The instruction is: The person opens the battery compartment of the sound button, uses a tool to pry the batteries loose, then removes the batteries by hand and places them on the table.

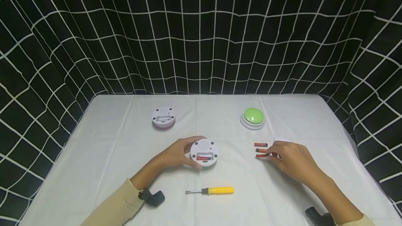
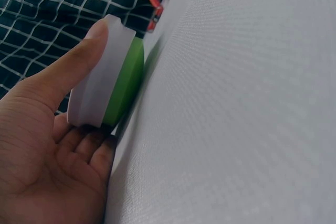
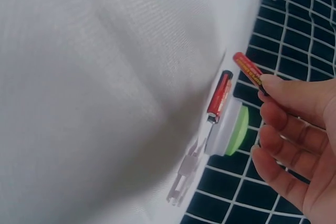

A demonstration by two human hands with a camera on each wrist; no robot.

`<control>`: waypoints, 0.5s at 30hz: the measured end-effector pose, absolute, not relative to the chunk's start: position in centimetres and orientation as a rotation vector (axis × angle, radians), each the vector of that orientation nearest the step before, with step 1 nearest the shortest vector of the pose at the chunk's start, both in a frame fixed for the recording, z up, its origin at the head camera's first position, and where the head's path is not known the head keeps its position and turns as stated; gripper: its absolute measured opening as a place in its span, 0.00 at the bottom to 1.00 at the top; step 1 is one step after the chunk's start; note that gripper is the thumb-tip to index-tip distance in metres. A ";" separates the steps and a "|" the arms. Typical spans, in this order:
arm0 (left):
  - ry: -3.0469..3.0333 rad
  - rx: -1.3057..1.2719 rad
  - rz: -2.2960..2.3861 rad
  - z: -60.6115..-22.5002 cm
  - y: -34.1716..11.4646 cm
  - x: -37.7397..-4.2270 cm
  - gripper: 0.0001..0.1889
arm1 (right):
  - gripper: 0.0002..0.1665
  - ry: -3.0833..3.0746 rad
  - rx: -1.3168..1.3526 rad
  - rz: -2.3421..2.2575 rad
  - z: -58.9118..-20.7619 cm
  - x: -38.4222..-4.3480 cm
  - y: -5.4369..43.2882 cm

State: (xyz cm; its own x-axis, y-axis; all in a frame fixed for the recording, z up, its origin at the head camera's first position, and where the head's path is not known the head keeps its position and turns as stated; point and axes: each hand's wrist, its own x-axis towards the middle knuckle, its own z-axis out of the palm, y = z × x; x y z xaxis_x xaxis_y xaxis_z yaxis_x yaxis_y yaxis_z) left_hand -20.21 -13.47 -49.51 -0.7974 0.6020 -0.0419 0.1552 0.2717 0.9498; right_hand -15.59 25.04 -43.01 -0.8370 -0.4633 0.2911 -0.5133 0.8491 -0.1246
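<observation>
My left hand [image 1: 177, 154] grips a white round push button [image 1: 204, 145] by its rim, thumb on one side and fingers on the other. Its underside faces up, and one red battery lies in the uncovered battery compartment [image 1: 205, 156]. The green dome [image 2: 126, 85] points down to the table in the left wrist view. Over on the right, my right hand [image 1: 290, 158] pinches a red battery [image 3: 249, 71] between thumb and fingers, slightly above the cloth. Close by lie other red batteries [image 1: 260, 144]. A small white plastic cover [image 3: 185, 174] is beside them, mostly hidden by the hand in the head view.
A yellow-handled screwdriver [image 1: 220, 190] lies near the front of the white-clothed table [image 1: 110, 170]. Another push button [image 1: 163, 117] sits upside down at the back left, its compartment uncovered. One with its green dome up [image 1: 253, 117] stands back right. Dark grid curtains surround the table.
</observation>
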 end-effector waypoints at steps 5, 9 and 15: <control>2.153 0.684 1.537 -49.5 -13.5 -20.3 0.51 | 0.11 -2.760 0.753 0.298 -43.1 -15.7 25.1; 2.149 0.676 1.538 -49.5 -13.5 -20.3 0.51 | 0.10 -2.801 0.741 0.292 -43.2 -15.8 25.2; 2.156 0.666 1.532 -49.5 -13.4 -20.2 0.52 | 0.09 -2.873 0.751 0.229 -43.3 -16.1 25.5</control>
State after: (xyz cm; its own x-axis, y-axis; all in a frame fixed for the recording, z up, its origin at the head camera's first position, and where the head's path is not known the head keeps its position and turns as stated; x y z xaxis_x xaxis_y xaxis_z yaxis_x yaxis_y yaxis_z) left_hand -20.24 -13.45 -49.50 -0.8013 0.5957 -0.0554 0.1436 0.2814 0.9488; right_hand -16.05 25.51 -43.34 -0.8602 -0.4709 0.1956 -0.4960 0.8618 -0.1066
